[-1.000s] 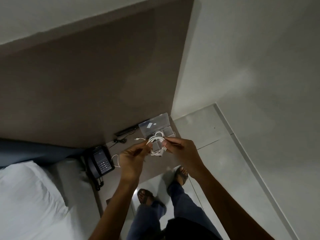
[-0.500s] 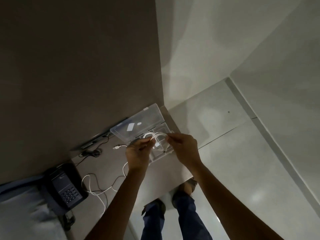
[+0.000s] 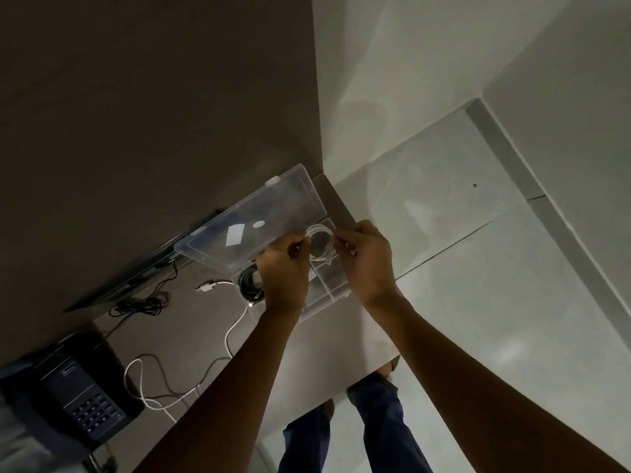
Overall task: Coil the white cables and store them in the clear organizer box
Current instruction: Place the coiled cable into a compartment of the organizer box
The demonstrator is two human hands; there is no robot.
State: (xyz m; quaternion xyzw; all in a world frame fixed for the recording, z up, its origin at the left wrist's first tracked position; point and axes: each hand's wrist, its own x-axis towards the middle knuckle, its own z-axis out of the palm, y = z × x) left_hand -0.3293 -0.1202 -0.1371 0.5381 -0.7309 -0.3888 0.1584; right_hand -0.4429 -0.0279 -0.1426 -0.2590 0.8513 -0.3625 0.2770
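Observation:
A small white cable coil (image 3: 320, 243) is pinched between my left hand (image 3: 285, 271) and my right hand (image 3: 367, 259), right over a far compartment of the clear organizer box (image 3: 327, 295). The box's clear lid (image 3: 252, 223) stands open against the wall. A black coiled cable (image 3: 248, 285) lies in the box's left compartment. A second white cable (image 3: 191, 377) sprawls loose on the table, its plug (image 3: 205, 287) near the box.
A black desk phone (image 3: 82, 394) sits at the table's left end. A thin black cord (image 3: 143, 303) runs along the wall. The table's right edge (image 3: 375, 302) drops to a tiled floor, where my legs (image 3: 345, 435) stand.
The view has shifted down and closer to the table. Both hands have carried the white coil forward from above the table to just over the open box.

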